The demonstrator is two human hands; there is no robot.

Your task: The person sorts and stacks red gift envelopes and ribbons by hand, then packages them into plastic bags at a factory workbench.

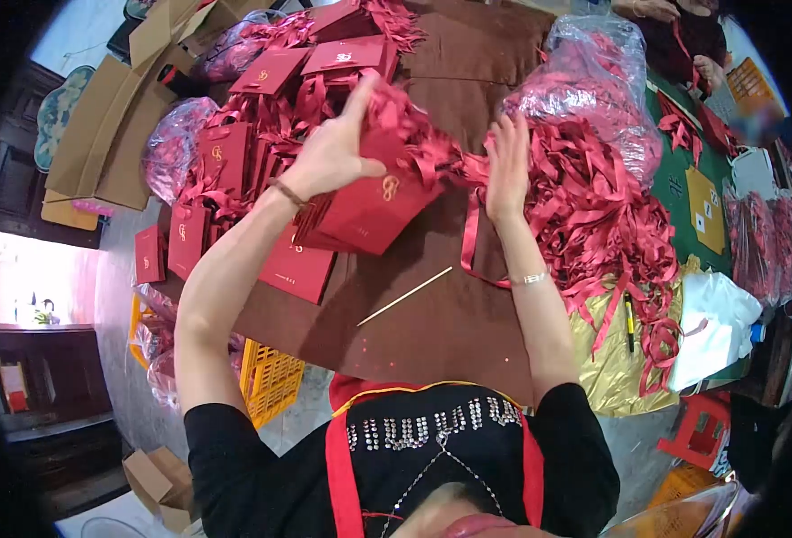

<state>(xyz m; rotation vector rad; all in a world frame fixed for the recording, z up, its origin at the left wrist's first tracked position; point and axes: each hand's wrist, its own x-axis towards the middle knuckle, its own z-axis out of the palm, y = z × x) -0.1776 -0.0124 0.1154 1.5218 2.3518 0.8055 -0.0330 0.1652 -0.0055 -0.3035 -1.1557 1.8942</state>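
Beyond the black top (432,448), I see the left hand (329,154), fingers holding a red bag (374,206) over the tabletop (468,327); the right hand (508,169), fingers wide, is at the ribbons (593,211).

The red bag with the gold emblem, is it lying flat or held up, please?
Held up, tilted: the left hand grips the red bag at its top, above the table.

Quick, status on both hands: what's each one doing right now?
Left hand: closed, gripping the red bag.
Right hand: open, fingers spread, beside the red ribbon; no grip visible.
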